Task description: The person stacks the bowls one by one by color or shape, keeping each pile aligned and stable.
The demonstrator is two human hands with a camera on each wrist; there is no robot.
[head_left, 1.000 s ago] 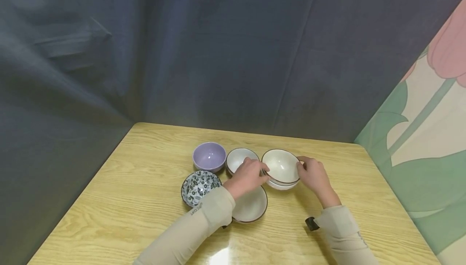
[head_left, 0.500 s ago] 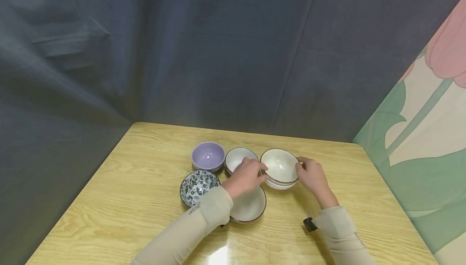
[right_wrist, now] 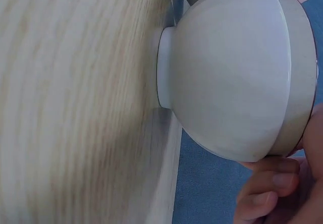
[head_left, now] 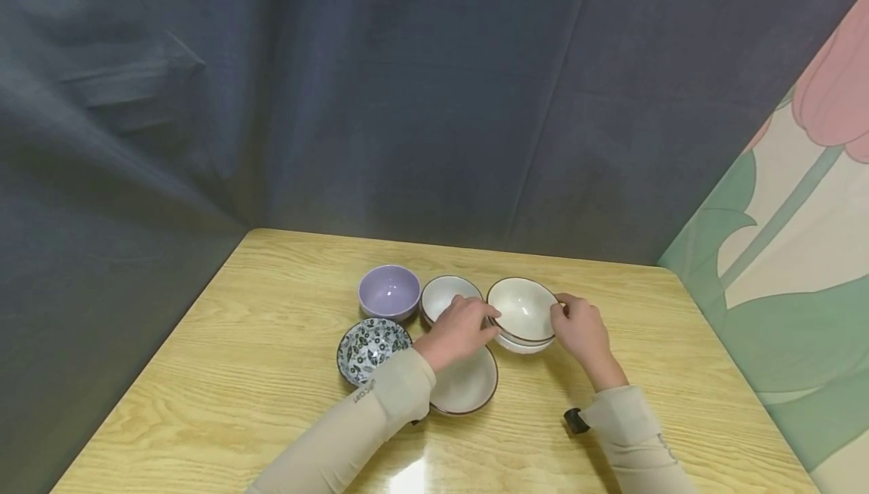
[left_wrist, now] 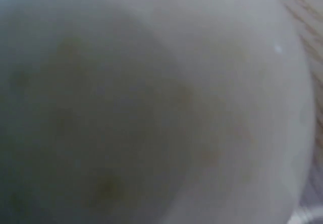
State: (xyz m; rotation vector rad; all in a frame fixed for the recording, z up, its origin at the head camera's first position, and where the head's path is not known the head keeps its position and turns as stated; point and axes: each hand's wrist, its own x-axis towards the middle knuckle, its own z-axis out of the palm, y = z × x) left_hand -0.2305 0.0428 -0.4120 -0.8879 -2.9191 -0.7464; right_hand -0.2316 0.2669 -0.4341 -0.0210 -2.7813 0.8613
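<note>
A cream bowl with a dark brown rim (head_left: 523, 307) sits nested in a white bowl (head_left: 523, 345), which stands upright on the table. My right hand (head_left: 582, 330) pinches the upper bowl's rim on its right side, thumb toward the inside. At the left side of the same rim, my left hand (head_left: 459, 330) holds on with thumb and fingers. The right wrist view shows the white bowl's outside (right_wrist: 232, 72) close up, the cream bowl's rim band (right_wrist: 300, 72) above it, and curled fingers (right_wrist: 267, 193) at the rim.
Left of the stack are a smaller white bowl (head_left: 448, 292), a purple bowl (head_left: 390, 292) and a flower-patterned bowl (head_left: 370, 347). Under my left forearm lies a wide cream bowl (head_left: 468, 388), which blurrily fills the left wrist view. Dark curtains (head_left: 434, 102) hang behind the wooden table (head_left: 237, 373).
</note>
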